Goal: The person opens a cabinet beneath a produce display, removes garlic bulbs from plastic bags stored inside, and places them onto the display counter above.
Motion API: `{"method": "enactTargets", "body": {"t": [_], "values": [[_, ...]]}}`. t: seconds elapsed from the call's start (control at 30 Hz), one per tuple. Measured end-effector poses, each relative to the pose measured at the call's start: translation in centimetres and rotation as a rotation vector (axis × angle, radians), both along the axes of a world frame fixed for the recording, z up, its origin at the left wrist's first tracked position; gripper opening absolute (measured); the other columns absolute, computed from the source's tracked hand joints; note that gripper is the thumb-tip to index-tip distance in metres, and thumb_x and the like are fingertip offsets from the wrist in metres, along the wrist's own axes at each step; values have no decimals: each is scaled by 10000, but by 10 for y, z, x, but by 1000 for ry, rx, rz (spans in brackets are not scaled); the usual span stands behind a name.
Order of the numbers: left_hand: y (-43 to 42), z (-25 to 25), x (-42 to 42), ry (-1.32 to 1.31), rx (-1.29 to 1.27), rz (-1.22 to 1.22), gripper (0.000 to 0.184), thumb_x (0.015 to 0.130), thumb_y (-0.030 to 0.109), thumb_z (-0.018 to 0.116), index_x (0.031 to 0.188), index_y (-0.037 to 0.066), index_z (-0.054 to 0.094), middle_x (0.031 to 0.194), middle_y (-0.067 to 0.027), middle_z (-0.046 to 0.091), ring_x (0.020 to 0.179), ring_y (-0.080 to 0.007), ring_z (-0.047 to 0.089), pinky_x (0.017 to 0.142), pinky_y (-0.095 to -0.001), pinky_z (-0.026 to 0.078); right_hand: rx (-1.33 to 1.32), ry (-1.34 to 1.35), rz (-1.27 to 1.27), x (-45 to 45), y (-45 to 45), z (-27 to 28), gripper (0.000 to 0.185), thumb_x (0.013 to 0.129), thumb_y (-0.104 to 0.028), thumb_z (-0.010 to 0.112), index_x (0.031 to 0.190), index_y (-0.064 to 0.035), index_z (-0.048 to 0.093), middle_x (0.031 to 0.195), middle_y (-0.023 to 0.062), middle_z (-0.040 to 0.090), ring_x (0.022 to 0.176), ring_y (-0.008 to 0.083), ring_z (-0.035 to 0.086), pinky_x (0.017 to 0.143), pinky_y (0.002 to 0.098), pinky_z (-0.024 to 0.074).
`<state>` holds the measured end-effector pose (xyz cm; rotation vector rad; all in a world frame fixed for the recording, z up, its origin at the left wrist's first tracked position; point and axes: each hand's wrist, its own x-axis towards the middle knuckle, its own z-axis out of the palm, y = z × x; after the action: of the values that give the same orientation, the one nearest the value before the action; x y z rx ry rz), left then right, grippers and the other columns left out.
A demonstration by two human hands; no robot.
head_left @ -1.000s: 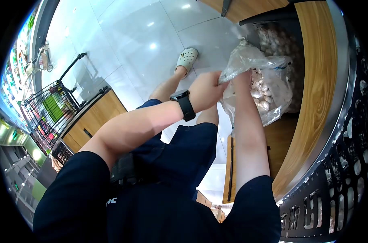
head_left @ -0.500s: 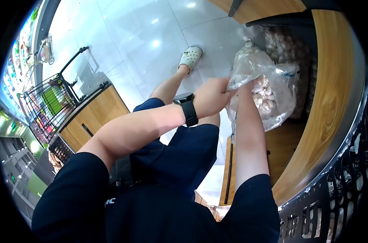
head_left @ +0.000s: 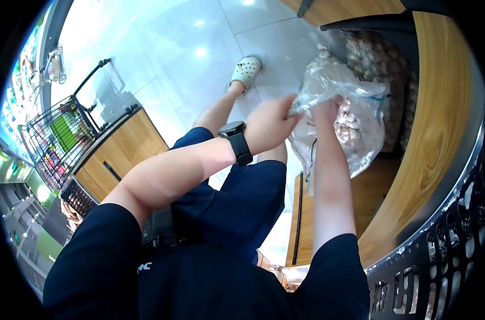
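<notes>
A clear plastic bag (head_left: pixel 368 146) with several garlic bulbs (head_left: pixel 347 125) inside stands at the right, its mouth open toward me. My left hand (head_left: pixel 273 124), with a black watch on the wrist, is closed on the gathered rim of the bag. Inside the bag's mouth, beside the garlic, is my right hand (head_left: pixel 325 109); the plastic partly covers it and its fingers are hidden. Behind the bag, a net sack of garlic (head_left: pixel 378 58) leans inside the wooden cabinet.
A wooden cabinet edge (head_left: pixel 442 106) curves along the right, with a black perforated crate (head_left: pixel 440 266) beyond it. An opened cabinet door (head_left: pixel 301 229) stands below the bag. At the left are a wire shopping cart (head_left: pixel 58 141) and a wooden cabinet (head_left: pixel 122 160). Grey tiled floor (head_left: pixel 183 32) lies ahead.
The view has shifted slightly. My right hand has stayed in the bag beside the garlic, and my left hand still holds the rim.
</notes>
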<state>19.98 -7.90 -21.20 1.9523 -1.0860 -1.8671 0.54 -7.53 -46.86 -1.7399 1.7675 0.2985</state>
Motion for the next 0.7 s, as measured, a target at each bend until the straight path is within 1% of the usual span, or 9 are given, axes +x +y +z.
{"method": "enactTargets", "body": {"t": [0.1,0.2,0.27,0.4,0.5,0.57,0.6,0.67,0.7], "values": [[5,17,-12,-413,-756,-30,293,799,121,685,1074,70,597,1111,-166,577,1019,-303,582,790,-370,498,58,-102,-149,-9,0,9,628,671,-275,789,1238,-118,571,1380,171,445,1248,335,422,976,410,417],[19,36,-57,211,-1232,-306,350,726,134,707,1055,64,607,975,-144,576,1028,-351,560,825,-403,484,211,-358,-742,-10,-7,74,583,706,-189,781,1231,-108,542,1321,174,451,1101,276,531,805,366,527],[22,34,-89,272,-614,-512,369,725,156,698,1055,32,589,1020,-178,585,994,-370,575,821,-412,486,243,-419,-958,-28,5,113,570,718,-160,778,1229,-104,532,1301,175,453,1052,257,567,749,351,563],[22,-54,-129,51,92,269,435,845,223,579,1247,64,533,1308,-242,463,1134,-419,520,936,-420,459,301,-862,-1291,-63,24,169,520,824,-131,713,1284,-145,471,1282,124,475,1072,234,548,778,339,551],[28,-114,-139,199,205,413,472,904,319,559,1287,47,519,1322,-199,504,1158,-367,537,962,-407,449,270,-816,-1264,-48,20,211,550,854,-147,694,1337,-156,431,1291,100,477,1092,226,543,794,337,542],[18,-118,-130,686,546,518,538,925,487,538,1288,90,538,1248,-127,581,1012,-245,615,861,-390,507,349,-761,-1164,-38,17,228,615,866,-180,689,1400,-152,386,1348,78,456,1145,222,525,826,340,523],[15,-120,-126,684,540,514,538,925,487,538,1288,90,538,1248,-127,581,1012,-245,615,861,-390,507,344,-767,-1163,-38,18,226,615,866,-180,689,1400,-152,386,1348,78,456,1145,222,525,826,340,523],[14,-119,-120,1016,603,536,480,956,488,486,1283,144,559,1220,-102,603,1028,-236,640,861,-375,536,325,-770,-942,-42,25,224,689,862,-190,703,1444,-146,338,1411,66,416,1162,226,519,886,342,487],[12,-118,-112,1065,595,530,467,979,483,434,1268,142,571,1204,-98,615,1092,-233,616,918,-375,524,274,-685,-761,-45,23,223,566,906,-246,654,1403,-114,417,1404,64,446,1165,208,520,914,342,458]]}}
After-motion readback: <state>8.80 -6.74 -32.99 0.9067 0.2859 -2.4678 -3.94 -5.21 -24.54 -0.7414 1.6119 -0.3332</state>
